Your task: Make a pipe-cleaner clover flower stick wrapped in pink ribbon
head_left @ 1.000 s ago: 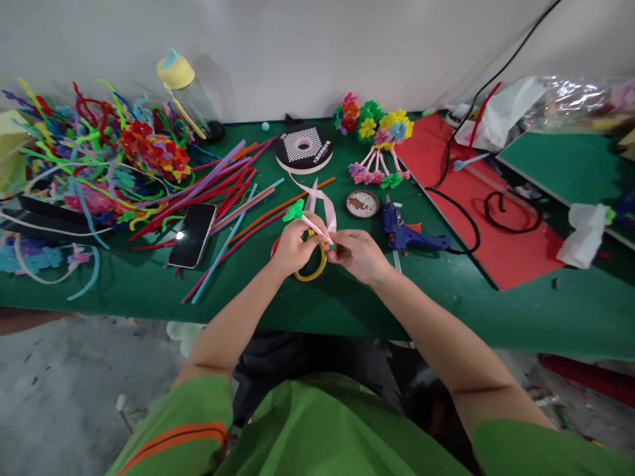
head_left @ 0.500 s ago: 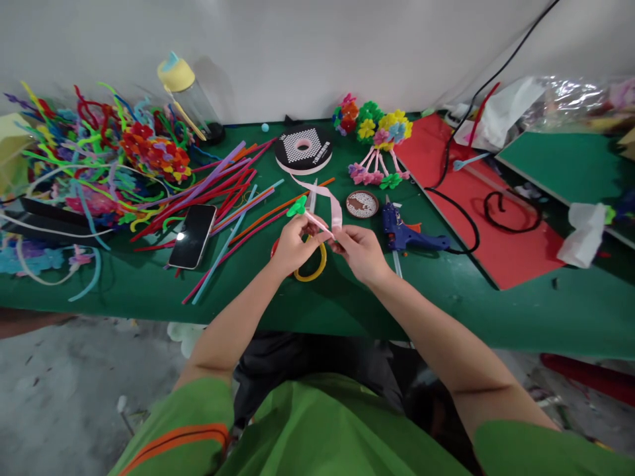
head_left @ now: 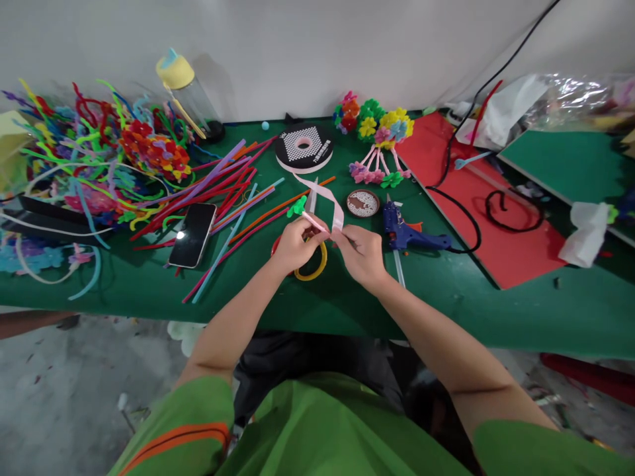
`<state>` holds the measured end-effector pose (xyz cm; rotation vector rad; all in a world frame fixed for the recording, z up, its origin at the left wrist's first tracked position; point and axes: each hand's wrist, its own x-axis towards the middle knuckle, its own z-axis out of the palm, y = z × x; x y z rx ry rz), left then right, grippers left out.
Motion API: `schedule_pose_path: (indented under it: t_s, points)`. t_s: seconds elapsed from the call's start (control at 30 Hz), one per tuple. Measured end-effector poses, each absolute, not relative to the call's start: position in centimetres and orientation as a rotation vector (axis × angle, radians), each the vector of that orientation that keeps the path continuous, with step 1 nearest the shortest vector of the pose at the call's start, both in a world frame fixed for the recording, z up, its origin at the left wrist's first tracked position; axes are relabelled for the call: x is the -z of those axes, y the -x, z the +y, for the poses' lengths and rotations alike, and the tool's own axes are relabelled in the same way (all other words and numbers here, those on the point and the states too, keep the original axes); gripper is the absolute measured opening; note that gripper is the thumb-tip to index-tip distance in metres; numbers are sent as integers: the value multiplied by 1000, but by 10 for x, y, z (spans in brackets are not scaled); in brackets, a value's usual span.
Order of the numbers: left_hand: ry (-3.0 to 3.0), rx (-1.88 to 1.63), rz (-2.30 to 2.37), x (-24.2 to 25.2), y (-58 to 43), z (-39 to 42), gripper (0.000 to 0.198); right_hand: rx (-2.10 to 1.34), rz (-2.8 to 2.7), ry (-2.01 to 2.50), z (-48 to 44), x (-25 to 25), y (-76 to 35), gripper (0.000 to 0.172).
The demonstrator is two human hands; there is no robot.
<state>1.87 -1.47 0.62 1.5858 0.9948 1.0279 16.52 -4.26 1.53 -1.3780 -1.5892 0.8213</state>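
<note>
My left hand [head_left: 296, 246] is closed on the stem of a green pipe-cleaner flower [head_left: 297, 205], whose stem is wrapped in pink ribbon. Pinched in my right hand [head_left: 361, 250] is the loose pink ribbon [head_left: 327, 194], close to the stem's lower end. From there the ribbon loops up and back to its black-and-white spool [head_left: 303, 147]. Beneath my hands lie scissors with yellow and red handles [head_left: 312, 268], partly hidden, blades pointing away. The exact spot where ribbon meets stem is covered by my fingertips.
Loose pipe cleaners [head_left: 233, 198] and a phone [head_left: 193, 235] lie to the left, near a bottle [head_left: 181, 86]. Finished flowers [head_left: 381, 132] stand behind. A blue glue gun [head_left: 411, 231], a round patterned disc [head_left: 362, 203] and a red board [head_left: 476, 198] are on the right.
The flower and its stem have turned slightly between my fingers, the flower head dipping a little. My right hand's fingers have shifted on the ribbon. The rest stays put.
</note>
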Motion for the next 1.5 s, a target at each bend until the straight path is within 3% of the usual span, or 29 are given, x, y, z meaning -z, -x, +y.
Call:
schedule_pose_path:
  t_s: [0.3, 0.83, 1.03, 1.23, 1.5]
  points:
    - [-1703, -1096, 954, -8, -18, -16, 9, -1554, -1009, 1144, -36, -9, -164, 25]
    - [-1869, -1193, 809, -14, -17, -14, 13, -2264, -485, 778, -31, -15, -169, 14]
    - [-1665, -1208, 991, -5, -20, -15, 16, -1860, -614, 911, -33, -12, -164, 16]
    - [-1630, -1114, 1052, -5, -23, -17, 17, -1306, -1107, 1168, -39, -6, -160, 26]
    - [-1693, -1023, 1064, -4, -22, -17, 12, -1094, -1427, 1351, -39, -8, -165, 27]
